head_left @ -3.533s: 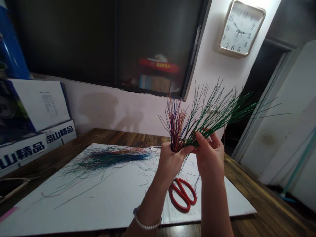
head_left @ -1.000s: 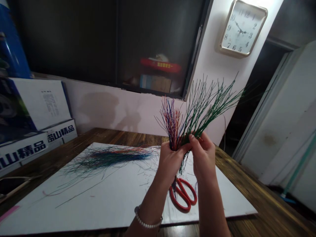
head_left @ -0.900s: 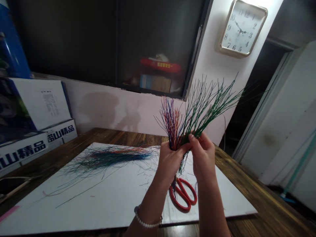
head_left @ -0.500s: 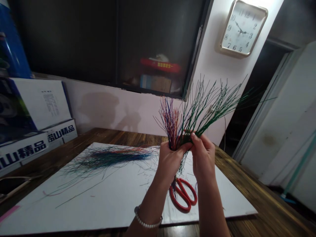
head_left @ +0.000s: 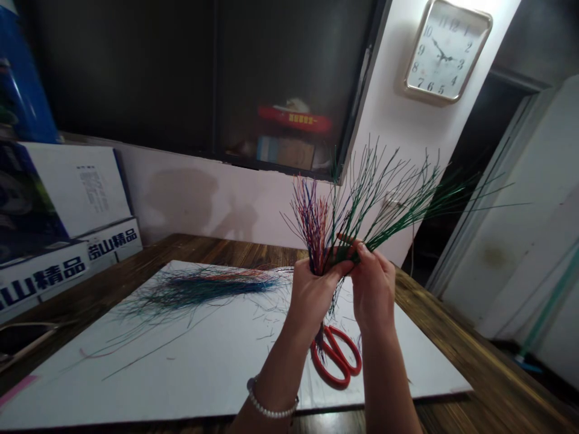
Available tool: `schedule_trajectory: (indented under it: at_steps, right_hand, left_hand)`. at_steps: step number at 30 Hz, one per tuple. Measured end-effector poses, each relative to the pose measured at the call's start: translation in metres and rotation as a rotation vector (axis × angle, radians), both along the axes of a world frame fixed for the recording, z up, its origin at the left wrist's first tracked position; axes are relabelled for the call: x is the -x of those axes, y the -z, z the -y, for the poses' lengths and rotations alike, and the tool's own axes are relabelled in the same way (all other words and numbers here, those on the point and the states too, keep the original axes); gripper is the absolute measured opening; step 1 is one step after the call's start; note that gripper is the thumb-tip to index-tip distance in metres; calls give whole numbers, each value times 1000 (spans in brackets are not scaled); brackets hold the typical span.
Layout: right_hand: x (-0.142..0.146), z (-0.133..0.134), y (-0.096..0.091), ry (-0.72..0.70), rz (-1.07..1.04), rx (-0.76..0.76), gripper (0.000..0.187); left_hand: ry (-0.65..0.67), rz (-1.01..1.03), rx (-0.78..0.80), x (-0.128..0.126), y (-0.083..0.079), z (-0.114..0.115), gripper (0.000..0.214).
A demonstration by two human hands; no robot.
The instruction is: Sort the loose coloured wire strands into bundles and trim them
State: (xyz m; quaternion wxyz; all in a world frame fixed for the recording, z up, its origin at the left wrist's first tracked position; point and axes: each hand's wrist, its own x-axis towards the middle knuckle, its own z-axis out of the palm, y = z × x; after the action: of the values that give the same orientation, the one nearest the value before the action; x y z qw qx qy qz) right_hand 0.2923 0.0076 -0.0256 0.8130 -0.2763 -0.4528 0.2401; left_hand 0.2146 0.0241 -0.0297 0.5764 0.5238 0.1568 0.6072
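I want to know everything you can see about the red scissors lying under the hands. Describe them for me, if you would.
The red scissors lie flat on the white board, below the left hand. Their two loop handles look like glossy red plastic and cross each other. The blades are out of sight behind the hand and strands, so I cannot tell whether they are open or shut. A few dark strands hanging from the hand reach down over the handles.

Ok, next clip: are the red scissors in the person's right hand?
No, the red-handled scissors lie on the white board below the hands, while the right hand pinches green strands.
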Motion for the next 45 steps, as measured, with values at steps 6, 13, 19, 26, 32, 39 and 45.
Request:
schedule_trajectory:
  at_steps: [6, 13, 19, 26, 32, 39, 45]
  right_hand:
    - [0, 0, 1, -96, -26, -37, 19]
    - [0, 0, 0, -19, 0, -31, 28]
    - [4, 2, -2, 180, -27, -51, 18]
    - [-2, 1, -1, 199, -31, -27, 16]
    - [-6, 2, -2, 189, -22, -42, 16]
    - [-7, 5, -3, 178, 26, -36, 12]
    - [-6, 5, -4, 156, 29, -55, 17]
  left_hand:
    - [-9, 11, -11, 0, 0, 3, 24]
    - [-11, 36, -36, 0, -1, 4, 20]
    - [-16, 78, 37, -5, 4, 1, 19]
    - [-14, 117, 127, -7, 2, 5, 15]
    - [-5, 102, 187, -2, -5, 8, 14]
    - [-7, 64, 217, -1, -5, 5, 14]
    - [-38, 42, 185, -2, -2, 3, 13]
